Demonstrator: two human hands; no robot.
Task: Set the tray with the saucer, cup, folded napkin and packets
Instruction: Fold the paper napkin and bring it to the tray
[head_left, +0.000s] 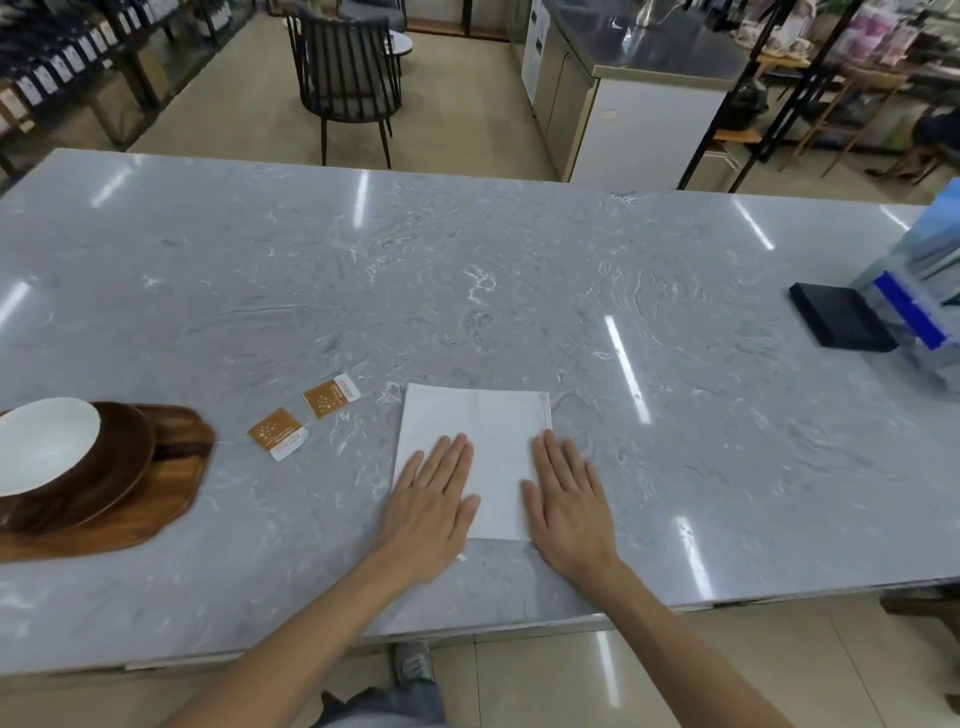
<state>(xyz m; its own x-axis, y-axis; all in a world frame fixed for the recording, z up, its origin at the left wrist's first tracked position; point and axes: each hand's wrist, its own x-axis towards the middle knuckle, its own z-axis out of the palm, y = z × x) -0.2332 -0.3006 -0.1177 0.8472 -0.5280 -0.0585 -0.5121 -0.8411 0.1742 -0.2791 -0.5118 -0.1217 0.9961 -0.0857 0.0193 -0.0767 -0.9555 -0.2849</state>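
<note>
Hands flat on the white napkin (475, 447), both of them. The left hand (431, 506) presses palm-down on its near left corner, fingers straight and close together, gripping nothing. The right hand (569, 506) does the same along the right edge, fingers slightly spread, palm down, nothing clasped. Between the two hands a strip of the napkin shows bare, and it lies smooth on the grey marble table (467, 291), near the front edge.

Off to the left, two orange-and-white packets: the nearer packet (278, 434) lies flat on the marble, the farther packet (331, 396) just beyond it and closer to the napkin, the two apart from each other and from the cloth.

Further left, at the frame's edge, the wooden tray (166, 499) already carries a dark brown saucer (122, 462), and on that sits a white cup (44, 444), its open mouth tipped toward the camera.

Far right of the table, a black flat case (841, 322) rests beside a clear stand with blue items (919, 291).
</note>
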